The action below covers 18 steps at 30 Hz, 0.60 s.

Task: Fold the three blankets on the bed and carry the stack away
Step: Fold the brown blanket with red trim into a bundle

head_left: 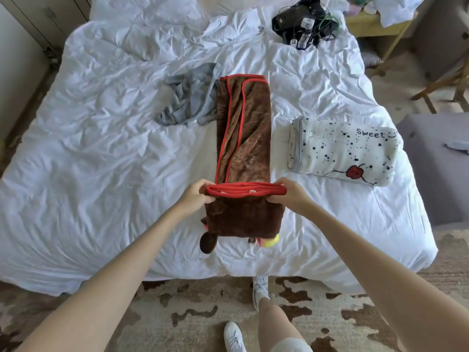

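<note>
Between my left fingers and my right fingers runs the red-bound end of the brown blanket; both sets curl over that edge from above with thumbs pinching beneath, one at each corner, so each has firm hold of the cloth; beyond the fingers the blanket lies as a long narrow strip reaching away across the bed, folded lengthwise, red piping running down it; nearer me than the fingers the cloth shows a darker, plusher side, with a round brown flap and a yellow-and-pink bit poking out at its near corners; the pile is velvety, streaked where brushed. Right of my right fingers, apart from the strip, rests a folded white blanket, fleecy, speckled black, with a red apple figure and the word "Sweet"; beyond and left of my left fingers a thin grey blanket lies crumpled, touching the strip's far left side. Wrinkled white linen covers the bed; far beyond the right fingers a black tangle of gear and cables sits on it; beneath my arms a cream rug with brown blotches covers the floor, my white shoes on it; a wooden stand shows past the bed's far right corner.
</note>
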{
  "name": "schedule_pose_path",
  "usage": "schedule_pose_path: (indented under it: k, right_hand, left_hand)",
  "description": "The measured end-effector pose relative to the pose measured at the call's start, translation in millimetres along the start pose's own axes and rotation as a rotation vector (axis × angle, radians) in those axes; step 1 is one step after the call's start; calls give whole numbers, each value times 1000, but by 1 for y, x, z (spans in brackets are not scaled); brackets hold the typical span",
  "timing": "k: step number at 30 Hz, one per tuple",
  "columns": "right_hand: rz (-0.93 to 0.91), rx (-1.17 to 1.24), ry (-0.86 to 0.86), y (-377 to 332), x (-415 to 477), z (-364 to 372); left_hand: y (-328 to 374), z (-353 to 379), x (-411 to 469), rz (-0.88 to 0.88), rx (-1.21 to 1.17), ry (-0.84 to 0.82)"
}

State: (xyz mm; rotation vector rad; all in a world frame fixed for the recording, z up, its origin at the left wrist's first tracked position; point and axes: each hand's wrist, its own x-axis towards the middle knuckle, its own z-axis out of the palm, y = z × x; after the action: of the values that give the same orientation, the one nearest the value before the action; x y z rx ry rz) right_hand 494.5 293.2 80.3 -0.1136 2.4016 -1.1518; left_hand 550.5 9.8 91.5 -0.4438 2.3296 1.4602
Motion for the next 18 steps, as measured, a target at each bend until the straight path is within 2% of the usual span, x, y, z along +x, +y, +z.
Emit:
schedule_pose_path:
  k: [4, 7, 11, 13, 18]
  right_hand:
    - [114, 174, 59, 4, 62, -2]
    - [244, 113, 44, 25, 92, 16]
    - [336, 23, -100, 60, 99, 52]
    - [294, 1, -105, 68, 101, 59]
    - [227, 206, -46, 68, 118, 47]
  left_hand:
    - [7, 1, 57, -99, -130, 113]
    - [-14, 21, 82, -234, -175, 159]
    - [-53, 60, 94, -434, -119, 94]
    - [-61, 70, 97, -446, -73, 116]
    - [-58, 66, 110, -335, -108, 240]
